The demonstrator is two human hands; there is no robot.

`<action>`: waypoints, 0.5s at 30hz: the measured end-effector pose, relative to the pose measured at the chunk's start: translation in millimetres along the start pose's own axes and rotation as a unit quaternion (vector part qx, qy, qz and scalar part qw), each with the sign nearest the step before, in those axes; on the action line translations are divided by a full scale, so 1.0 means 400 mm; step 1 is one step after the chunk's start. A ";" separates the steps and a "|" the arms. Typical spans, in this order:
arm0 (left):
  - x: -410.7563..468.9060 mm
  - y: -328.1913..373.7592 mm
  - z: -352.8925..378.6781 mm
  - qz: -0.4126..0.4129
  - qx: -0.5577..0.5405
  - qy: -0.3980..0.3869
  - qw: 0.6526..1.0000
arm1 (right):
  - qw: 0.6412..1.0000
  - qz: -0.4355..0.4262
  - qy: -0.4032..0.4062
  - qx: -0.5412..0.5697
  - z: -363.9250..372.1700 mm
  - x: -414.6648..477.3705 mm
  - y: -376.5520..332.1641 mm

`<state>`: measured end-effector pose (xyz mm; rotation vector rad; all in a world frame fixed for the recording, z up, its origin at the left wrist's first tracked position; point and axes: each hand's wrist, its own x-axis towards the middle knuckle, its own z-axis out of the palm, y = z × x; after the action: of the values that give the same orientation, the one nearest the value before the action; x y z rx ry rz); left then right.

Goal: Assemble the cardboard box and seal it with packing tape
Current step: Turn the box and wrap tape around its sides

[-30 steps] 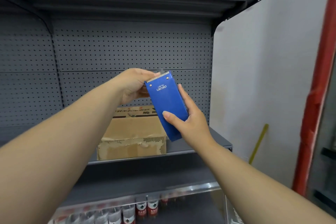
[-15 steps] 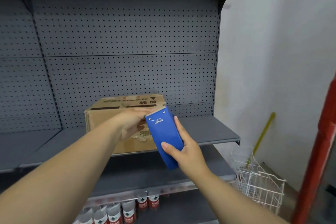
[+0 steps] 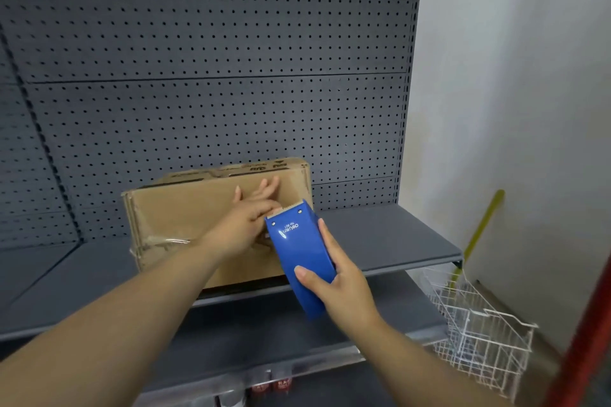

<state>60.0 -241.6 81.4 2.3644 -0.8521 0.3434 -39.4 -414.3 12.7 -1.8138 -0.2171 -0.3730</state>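
Note:
A brown cardboard box [image 3: 185, 208] stands closed on the grey metal shelf [image 3: 380, 241], with old clear tape wrinkled along its left edge. My right hand [image 3: 344, 287] grips a blue tape dispenser [image 3: 297, 251] by its lower body, its toothed end pointing up at the box's front right. My left hand [image 3: 244, 225] lies at that toothed end, its fingers spread against the box's front face. I cannot see any tape strip between the dispenser and the box.
A dark pegboard backs the shelf. A white wire basket [image 3: 476, 324] stands on the floor at the right, with a yellow-handled stick [image 3: 479, 231] leaning on the wall behind it. A red post [image 3: 588, 340] runs along the right edge. Cans [image 3: 277, 385] sit on the lowest shelf.
The view has dropped and closed in on the box. Both hands brought the dispenser down to the box's front, and my left fingers have spread from the toothed edge onto the cardboard.

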 end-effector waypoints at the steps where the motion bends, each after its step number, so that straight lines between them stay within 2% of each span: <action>1: 0.011 -0.005 -0.001 0.009 0.025 0.016 1.000 | 1.000 0.001 0.006 0.009 0.001 0.008 0.000; 5: 0.055 0.026 -0.009 0.023 0.106 0.105 0.989 | 0.997 -0.001 0.031 0.077 -0.003 0.044 -0.015; 7: 0.077 0.039 -0.014 0.024 0.104 0.144 0.984 | 0.993 -0.008 0.050 0.104 -0.005 0.059 -0.030; 10: 0.108 0.048 -0.008 0.014 0.062 0.136 0.989 | 0.988 -0.008 0.077 0.133 -0.001 0.081 -0.052; 15: 0.118 0.040 0.017 0.029 0.198 0.177 0.964 | 0.983 0.004 0.079 0.168 -0.009 0.092 -0.041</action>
<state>85.8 -279.2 103.1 2.5214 -0.7318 1.0085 -11.3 -414.8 41.7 -1.4449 -0.1515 -0.4437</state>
